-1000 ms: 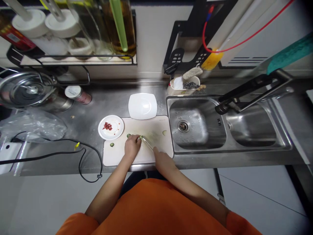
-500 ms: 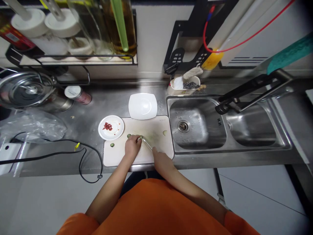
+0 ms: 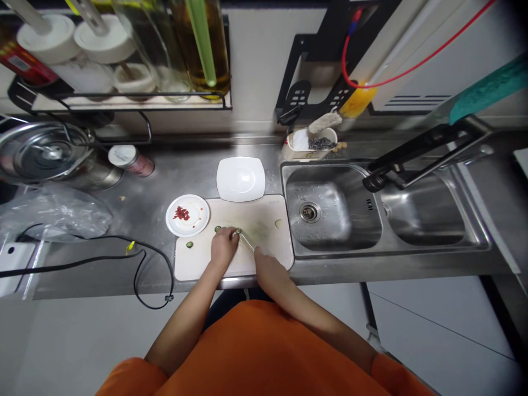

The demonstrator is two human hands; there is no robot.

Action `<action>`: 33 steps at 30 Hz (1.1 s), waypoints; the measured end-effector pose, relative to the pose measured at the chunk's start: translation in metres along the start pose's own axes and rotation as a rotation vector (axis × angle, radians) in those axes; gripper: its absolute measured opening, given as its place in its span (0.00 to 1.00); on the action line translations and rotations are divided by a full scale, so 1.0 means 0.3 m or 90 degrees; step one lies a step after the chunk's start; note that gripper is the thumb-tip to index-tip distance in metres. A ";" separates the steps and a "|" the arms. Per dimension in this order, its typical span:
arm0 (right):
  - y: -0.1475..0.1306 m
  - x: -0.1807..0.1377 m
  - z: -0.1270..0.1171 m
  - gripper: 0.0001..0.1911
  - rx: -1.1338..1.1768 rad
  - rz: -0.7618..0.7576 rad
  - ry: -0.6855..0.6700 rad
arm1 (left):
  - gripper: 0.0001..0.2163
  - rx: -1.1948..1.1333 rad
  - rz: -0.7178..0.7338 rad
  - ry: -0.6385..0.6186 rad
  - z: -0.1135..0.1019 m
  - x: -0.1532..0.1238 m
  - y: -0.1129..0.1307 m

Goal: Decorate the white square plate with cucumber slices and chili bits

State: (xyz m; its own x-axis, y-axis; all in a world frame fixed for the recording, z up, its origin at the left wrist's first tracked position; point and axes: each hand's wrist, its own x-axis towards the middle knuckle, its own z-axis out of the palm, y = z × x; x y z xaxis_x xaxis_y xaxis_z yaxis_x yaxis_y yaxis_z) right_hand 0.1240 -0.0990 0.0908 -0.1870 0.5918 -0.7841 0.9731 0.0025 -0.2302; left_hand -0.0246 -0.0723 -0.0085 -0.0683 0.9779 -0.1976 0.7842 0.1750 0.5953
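On the pale cutting board (image 3: 198,267), my left hand (image 3: 224,247) is closed over small green-skinned pieces that look like cucumber (image 3: 238,231). My right hand (image 3: 270,272) grips a knife (image 3: 248,242), its blade slanting up and left to the pieces by my left fingertips. One cucumber piece (image 3: 190,245) lies apart on the left of the board, and a pale green slice (image 3: 278,224) lies on the right. Most of what my left fingers hold is hidden beneath them.
A round white plate (image 3: 172,220) with chopped red bits overlaps the board's upper left corner. Behind the board stands a square white dish (image 3: 241,179). The steel sink (image 3: 334,242) adjoins on the right. A black cable (image 3: 157,242) and a plastic bag (image 3: 53,214) lie left.
My right hand has shifted slightly left with the knife, and the blade lies closer to my left fingers. My left hand stays nearly where it was.
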 end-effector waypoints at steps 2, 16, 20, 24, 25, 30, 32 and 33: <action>-0.001 0.001 0.001 0.21 0.005 -0.008 -0.001 | 0.09 0.001 -0.002 0.001 0.000 0.001 0.000; 0.071 -0.053 0.039 0.22 -0.014 -0.001 -0.012 | 0.06 -0.011 -0.015 -0.005 -0.011 0.022 0.033; 0.079 -0.046 0.047 0.22 -0.009 0.007 -0.008 | 0.06 -0.022 -0.030 -0.021 -0.027 0.019 0.045; 0.082 -0.047 0.043 0.25 -0.005 0.007 -0.013 | 0.07 -0.063 -0.093 -0.008 -0.072 0.012 0.024; 0.082 -0.047 0.042 0.25 -0.004 0.008 -0.016 | 0.07 -0.073 -0.115 0.002 -0.088 0.011 0.013; 0.088 -0.044 0.048 0.27 0.000 0.008 -0.017 | 0.09 -0.059 -0.210 0.035 -0.154 0.017 -0.048; 0.090 -0.042 0.052 0.28 0.004 0.009 -0.011 | 0.10 -0.047 -0.230 0.039 -0.162 0.022 -0.063; 0.091 -0.041 0.054 0.28 0.005 0.011 -0.011 | 0.10 -0.038 -0.235 0.040 -0.163 0.025 -0.068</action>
State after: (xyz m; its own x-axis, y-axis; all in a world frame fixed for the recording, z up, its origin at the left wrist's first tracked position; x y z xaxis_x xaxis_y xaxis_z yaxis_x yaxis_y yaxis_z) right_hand 0.1507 -0.1191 0.0848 -0.1729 0.5781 -0.7975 0.9750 -0.0141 -0.2216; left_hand -0.0712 -0.0630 0.0159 -0.3788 0.8525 -0.3603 0.6621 0.5216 0.5380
